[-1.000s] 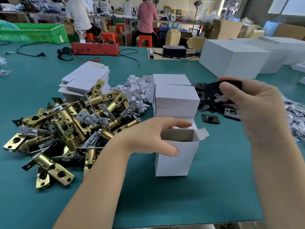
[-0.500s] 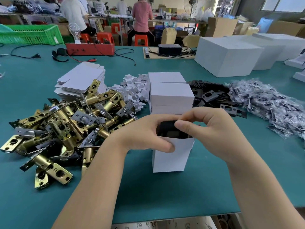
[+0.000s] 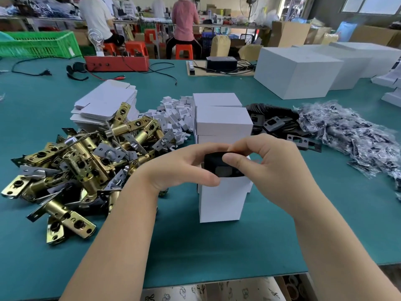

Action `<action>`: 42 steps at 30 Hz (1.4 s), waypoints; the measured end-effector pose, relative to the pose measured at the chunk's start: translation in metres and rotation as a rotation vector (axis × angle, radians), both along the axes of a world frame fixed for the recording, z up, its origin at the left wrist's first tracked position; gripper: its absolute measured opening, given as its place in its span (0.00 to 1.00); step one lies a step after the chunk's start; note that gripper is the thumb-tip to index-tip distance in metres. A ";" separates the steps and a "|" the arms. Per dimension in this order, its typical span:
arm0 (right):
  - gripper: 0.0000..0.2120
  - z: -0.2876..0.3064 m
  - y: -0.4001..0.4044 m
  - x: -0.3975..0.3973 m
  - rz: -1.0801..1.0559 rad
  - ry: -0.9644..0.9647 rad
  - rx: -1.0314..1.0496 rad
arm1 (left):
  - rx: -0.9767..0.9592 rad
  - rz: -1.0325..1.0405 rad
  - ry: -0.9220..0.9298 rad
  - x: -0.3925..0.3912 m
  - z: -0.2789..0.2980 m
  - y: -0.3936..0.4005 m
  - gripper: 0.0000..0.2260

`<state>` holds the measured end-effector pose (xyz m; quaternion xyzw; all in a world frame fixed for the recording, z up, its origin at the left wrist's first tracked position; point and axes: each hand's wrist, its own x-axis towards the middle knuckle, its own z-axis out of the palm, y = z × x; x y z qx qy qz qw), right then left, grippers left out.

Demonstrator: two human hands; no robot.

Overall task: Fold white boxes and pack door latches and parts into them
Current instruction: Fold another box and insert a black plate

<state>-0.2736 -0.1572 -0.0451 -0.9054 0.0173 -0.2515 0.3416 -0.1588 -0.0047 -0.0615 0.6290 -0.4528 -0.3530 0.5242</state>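
A small white box [image 3: 221, 200] stands upright and open on the green table, near the front middle. My left hand [image 3: 180, 168] grips its top rim from the left. My right hand [image 3: 269, 168] pinches a black plate [image 3: 219, 167] at the box mouth; the plate is partly inside the opening. A pile of brass door latches [image 3: 71, 166] lies to the left. Closed white boxes [image 3: 223, 120] are stacked just behind the open one.
Flat box blanks [image 3: 106, 105] and small white inserts [image 3: 173, 118] lie behind the latches. Black plates [image 3: 273, 124] and bagged parts [image 3: 355, 137] spread to the right. Large white cartons [image 3: 297, 72] stand at the back right. People sit at far benches.
My right hand carried the black plate from the right pile down to the box mouth and now holds it partly inside. My left hand stayed on the box rim.
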 end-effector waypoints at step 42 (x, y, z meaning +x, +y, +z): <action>0.10 -0.022 -0.002 0.009 -0.115 -0.150 0.353 | -0.001 0.071 -0.071 0.006 -0.015 -0.005 0.21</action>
